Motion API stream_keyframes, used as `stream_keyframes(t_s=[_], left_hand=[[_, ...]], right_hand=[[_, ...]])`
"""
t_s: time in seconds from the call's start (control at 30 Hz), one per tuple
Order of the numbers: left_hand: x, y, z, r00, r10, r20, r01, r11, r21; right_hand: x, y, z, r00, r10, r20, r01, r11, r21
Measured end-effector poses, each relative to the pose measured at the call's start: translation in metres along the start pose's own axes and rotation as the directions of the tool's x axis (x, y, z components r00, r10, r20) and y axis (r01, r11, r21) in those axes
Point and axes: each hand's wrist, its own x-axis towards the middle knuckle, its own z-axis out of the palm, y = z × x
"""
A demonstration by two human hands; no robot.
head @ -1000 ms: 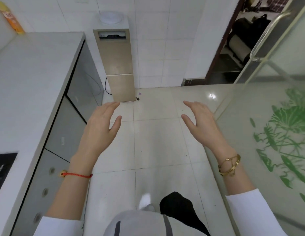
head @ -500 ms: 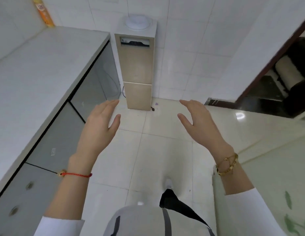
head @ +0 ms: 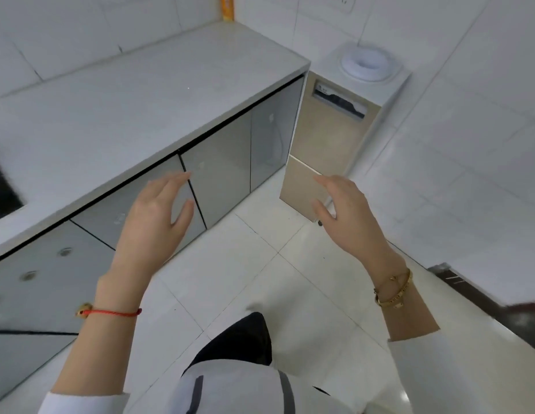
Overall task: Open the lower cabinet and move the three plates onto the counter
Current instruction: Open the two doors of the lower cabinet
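Note:
A pale grey counter (head: 135, 94) runs along the left, with a row of grey glossy lower cabinet doors (head: 218, 174) under it, all closed. No plates are visible. My left hand (head: 154, 222) is held out in front of the cabinet doors, fingers apart, holding nothing and touching nothing. My right hand (head: 347, 210) hovers over the floor near the water dispenser, also open and empty. A red string sits on my left wrist and gold bracelets on my right.
A beige water dispenser (head: 329, 135) stands at the counter's far end against the tiled wall. An orange bottle (head: 227, 7) stands at the counter's back corner. A black hob edge (head: 3, 192) shows at far left. White floor tiles (head: 260, 264) lie below; a dark door threshold (head: 469, 291) is at right.
The view has swung left toward the counter and cabinets; the glass door on the right has left the view. Both hands stay raised and open in the same pose.

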Motion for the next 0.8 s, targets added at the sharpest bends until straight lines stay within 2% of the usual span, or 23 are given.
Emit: stream_keyframes(t_s=[0.27, 0.5, 0.8], left_hand=[[0.044, -0.007, 0.026, 0.97, -0.205, -0.133, 0.212, 0.977, 0.037], [0.096, -0.015, 0.04, 0.908, -0.333, -0.253, 0.358, 0.932, 0.062], [0.134, -0.011, 0.046, 0.85, -0.445, -0.282, 0.488, 0.867, 0.102]], right_hand=[[0.114, 0.021, 0.021, 0.968, -0.216, 0.127, 0.215, 0.976, 0.019], [0.22, 0.023, 0.03, 0.913, -0.358, 0.197, 0.356, 0.933, 0.047], [0.303, 0.015, 0.053, 0.809, -0.516, 0.281, 0.5, 0.856, 0.131]])
